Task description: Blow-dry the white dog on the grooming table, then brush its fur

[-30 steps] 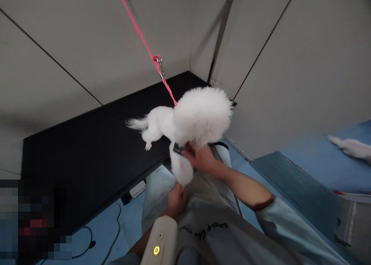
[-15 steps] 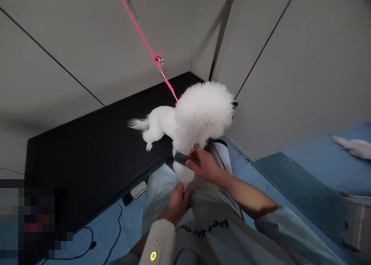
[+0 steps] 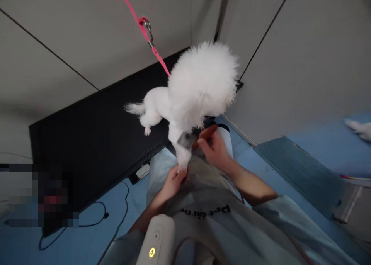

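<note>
A fluffy white dog point(image 3: 203, 79) is on a black table, its big round head toward me and one foreleg point(image 3: 183, 157) stretched over its near edge. My left hand point(image 3: 172, 183) is closed around the lower end of that foreleg, hiding the paw. In my right hand point(image 3: 215, 151) is a slicker brush point(image 3: 187, 140) with a brown handle; its pad is at the upper foreleg, slightly blurred, and I cannot tell whether it touches the fur. A pink leash point(image 3: 158, 56) with a metal clip runs up from behind the head.
The black table point(image 3: 95, 141) stands against grey wall panels point(image 3: 58, 33). Dark cables point(image 3: 124, 203) lie on the blue floor at the left. To the right are a teal board point(image 3: 298, 172) and a blurred white shape point(image 3: 361, 129). A pale device with a yellow light point(image 3: 156, 242) hangs before me.
The brush has turned, so its brown handle now shows pointing up and right. My left hand still holds the foreleg. The dog and table appear higher in view.
</note>
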`<state>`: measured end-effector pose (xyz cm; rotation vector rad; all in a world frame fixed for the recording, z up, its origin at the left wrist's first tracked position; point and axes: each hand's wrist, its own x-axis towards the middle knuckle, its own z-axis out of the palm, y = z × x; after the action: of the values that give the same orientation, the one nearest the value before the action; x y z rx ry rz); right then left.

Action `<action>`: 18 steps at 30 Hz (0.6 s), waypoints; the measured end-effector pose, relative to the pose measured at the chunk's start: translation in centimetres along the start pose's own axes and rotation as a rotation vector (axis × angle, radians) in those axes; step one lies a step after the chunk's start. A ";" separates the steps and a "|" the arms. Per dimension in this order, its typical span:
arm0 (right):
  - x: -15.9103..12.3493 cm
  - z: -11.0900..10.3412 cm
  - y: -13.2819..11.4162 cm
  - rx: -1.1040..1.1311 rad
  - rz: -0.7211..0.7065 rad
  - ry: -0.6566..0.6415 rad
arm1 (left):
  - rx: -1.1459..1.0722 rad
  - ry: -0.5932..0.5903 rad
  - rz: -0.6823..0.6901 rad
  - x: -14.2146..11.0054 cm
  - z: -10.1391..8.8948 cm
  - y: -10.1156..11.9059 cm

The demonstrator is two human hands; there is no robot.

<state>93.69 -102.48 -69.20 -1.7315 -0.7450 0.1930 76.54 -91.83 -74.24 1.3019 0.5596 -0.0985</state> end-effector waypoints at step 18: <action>0.2 1.1 2.8 0.304 0.105 -0.019 | -1.049 -0.522 -0.158 -0.3 -1.5 -1.7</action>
<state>94.34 -101.78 -72.05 -1.4810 -0.6048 0.3761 75.17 -91.03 -75.82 0.1833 0.1882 -0.2289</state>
